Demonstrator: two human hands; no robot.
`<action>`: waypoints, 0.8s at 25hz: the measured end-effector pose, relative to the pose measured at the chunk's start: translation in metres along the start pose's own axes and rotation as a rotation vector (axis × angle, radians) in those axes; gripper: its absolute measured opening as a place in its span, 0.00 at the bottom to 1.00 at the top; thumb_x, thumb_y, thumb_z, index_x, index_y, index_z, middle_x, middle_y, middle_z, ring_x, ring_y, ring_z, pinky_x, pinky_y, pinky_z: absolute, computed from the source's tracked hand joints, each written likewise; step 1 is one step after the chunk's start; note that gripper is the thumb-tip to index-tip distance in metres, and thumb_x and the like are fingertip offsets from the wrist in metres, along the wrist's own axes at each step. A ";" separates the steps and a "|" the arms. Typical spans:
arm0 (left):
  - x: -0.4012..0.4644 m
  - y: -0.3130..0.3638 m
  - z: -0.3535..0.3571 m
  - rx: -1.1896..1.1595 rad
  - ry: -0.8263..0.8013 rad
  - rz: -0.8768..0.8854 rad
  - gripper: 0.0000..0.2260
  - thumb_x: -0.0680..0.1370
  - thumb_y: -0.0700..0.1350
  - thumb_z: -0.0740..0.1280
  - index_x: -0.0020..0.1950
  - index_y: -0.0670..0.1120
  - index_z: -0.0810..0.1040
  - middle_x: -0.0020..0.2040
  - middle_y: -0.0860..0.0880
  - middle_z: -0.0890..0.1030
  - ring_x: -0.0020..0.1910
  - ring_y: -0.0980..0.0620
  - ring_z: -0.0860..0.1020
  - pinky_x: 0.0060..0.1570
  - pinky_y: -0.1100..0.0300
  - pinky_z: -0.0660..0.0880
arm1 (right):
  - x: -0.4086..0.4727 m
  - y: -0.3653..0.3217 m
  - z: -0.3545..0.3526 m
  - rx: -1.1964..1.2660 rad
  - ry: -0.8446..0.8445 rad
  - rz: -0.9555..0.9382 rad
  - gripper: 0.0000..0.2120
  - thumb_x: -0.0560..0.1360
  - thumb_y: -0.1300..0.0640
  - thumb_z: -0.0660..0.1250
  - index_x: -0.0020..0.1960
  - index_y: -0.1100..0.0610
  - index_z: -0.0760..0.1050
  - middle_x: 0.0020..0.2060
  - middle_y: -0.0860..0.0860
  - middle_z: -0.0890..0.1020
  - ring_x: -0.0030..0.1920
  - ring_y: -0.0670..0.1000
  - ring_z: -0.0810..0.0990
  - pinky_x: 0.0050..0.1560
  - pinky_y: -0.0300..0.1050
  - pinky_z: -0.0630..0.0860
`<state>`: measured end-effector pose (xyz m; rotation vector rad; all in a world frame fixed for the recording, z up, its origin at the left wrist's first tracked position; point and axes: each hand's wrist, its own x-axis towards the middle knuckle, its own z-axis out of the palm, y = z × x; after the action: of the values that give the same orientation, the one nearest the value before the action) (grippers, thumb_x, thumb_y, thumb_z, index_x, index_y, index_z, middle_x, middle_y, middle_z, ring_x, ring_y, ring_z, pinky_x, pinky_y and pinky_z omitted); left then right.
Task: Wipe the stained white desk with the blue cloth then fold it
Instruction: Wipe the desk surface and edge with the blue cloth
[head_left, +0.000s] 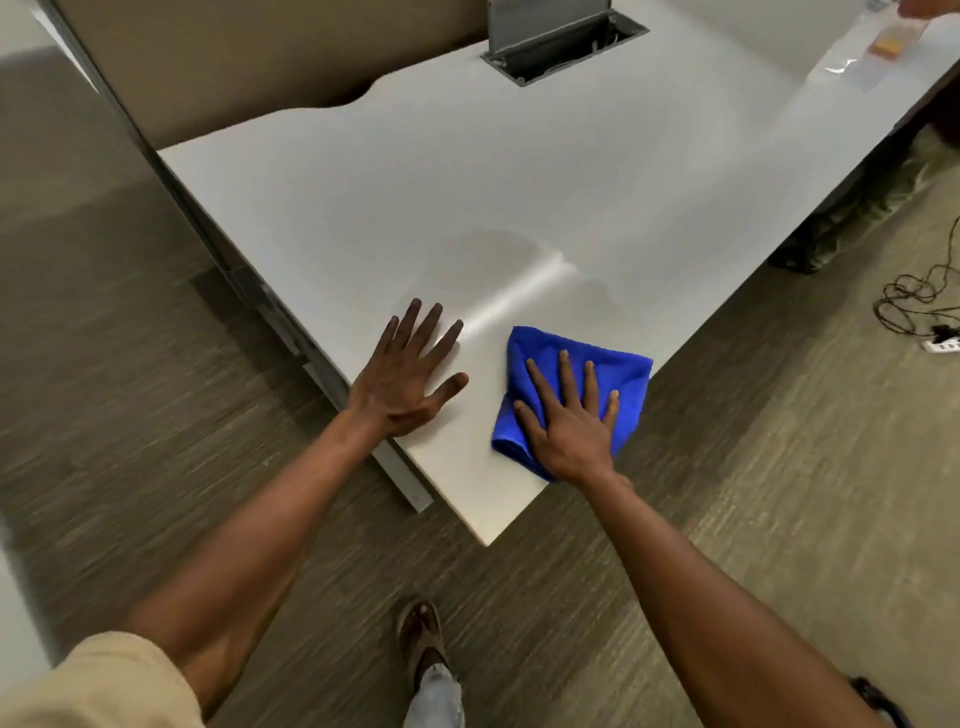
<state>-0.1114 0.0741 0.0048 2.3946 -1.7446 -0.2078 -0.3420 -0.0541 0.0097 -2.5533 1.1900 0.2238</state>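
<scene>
The right hand (569, 421) lies flat, fingers spread, pressing the blue cloth (574, 397) onto the white desk (467, 171) near its front corner. The left hand (408, 371) rests just beside it, palm down and released, on bare desk. A wet streak (519, 291) shows beyond the hands.

smooth, faintly glossy white tabletop (467, 171); fuzzy blue cloth (618, 364); matt, streaky carpet floor (779, 467); grey metal cable hatch (566, 44).

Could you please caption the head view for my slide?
Right hand presses blue cloth flat on white desk.
</scene>
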 end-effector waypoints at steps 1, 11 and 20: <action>0.001 0.002 0.002 -0.004 0.011 0.007 0.36 0.81 0.70 0.41 0.85 0.54 0.43 0.85 0.48 0.39 0.83 0.47 0.33 0.82 0.45 0.39 | -0.013 -0.004 0.008 0.011 -0.001 -0.058 0.31 0.82 0.28 0.43 0.82 0.30 0.38 0.83 0.40 0.36 0.83 0.53 0.32 0.77 0.64 0.28; 0.005 -0.003 0.008 0.005 0.024 -0.064 0.36 0.79 0.72 0.41 0.85 0.59 0.42 0.85 0.52 0.41 0.82 0.52 0.32 0.81 0.50 0.37 | -0.008 0.039 0.011 0.142 0.146 0.016 0.28 0.84 0.34 0.50 0.82 0.31 0.48 0.85 0.42 0.44 0.84 0.53 0.37 0.81 0.66 0.36; 0.008 -0.009 0.017 0.017 0.087 -0.047 0.38 0.77 0.76 0.38 0.84 0.61 0.42 0.85 0.54 0.44 0.83 0.53 0.35 0.80 0.51 0.38 | -0.015 0.064 0.031 0.074 0.305 -0.301 0.31 0.78 0.29 0.42 0.80 0.30 0.52 0.85 0.41 0.51 0.85 0.49 0.43 0.82 0.60 0.33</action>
<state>-0.1038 0.0683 -0.0143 2.4200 -1.6602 -0.0934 -0.4011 -0.0714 -0.0293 -2.7217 0.8676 -0.2823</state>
